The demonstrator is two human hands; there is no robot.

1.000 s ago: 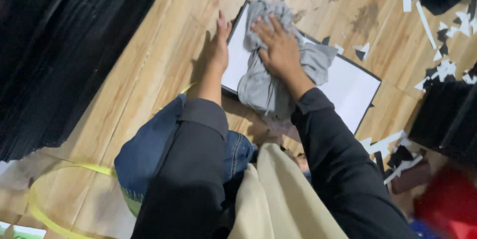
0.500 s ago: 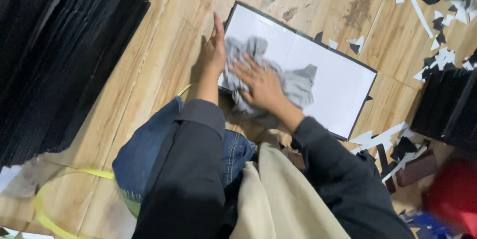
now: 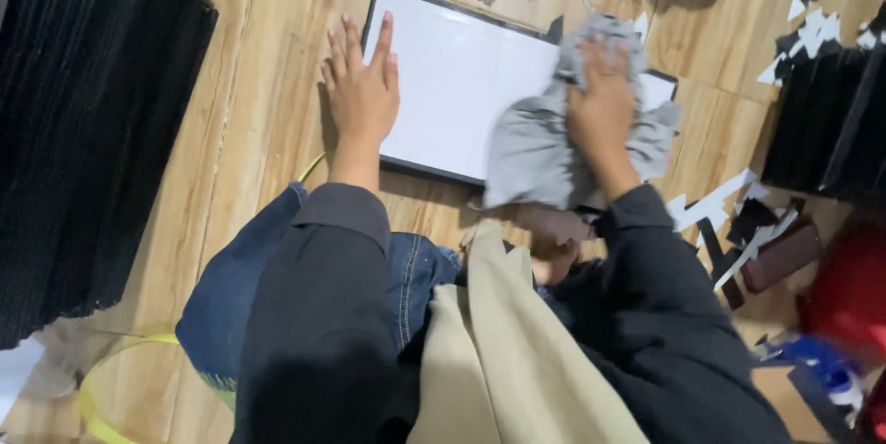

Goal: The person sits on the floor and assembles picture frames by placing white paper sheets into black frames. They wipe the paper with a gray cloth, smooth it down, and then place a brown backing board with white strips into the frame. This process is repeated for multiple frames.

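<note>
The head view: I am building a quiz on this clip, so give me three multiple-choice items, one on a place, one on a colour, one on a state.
1. Where does the left hand rest?
A. on the panel's left edge
B. on the black stack
C. on a knee

2. What colour is the cloth?
A. red
B. grey
C. yellow

3. How does the white panel lie?
A. upright
B. rolled
C. flat on the floor

A: fingers spread over the frame's left side.
B: the rag under the right hand is grey.
C: it lies flat on the wooden floor.

A small workshop with work done on the floor. Tall stacks of black sheets (image 3: 92, 130) stand on wood-patterned floor tiles (image 3: 258, 112). Black and white paper offcuts (image 3: 738, 213) lie scattered around.
</note>
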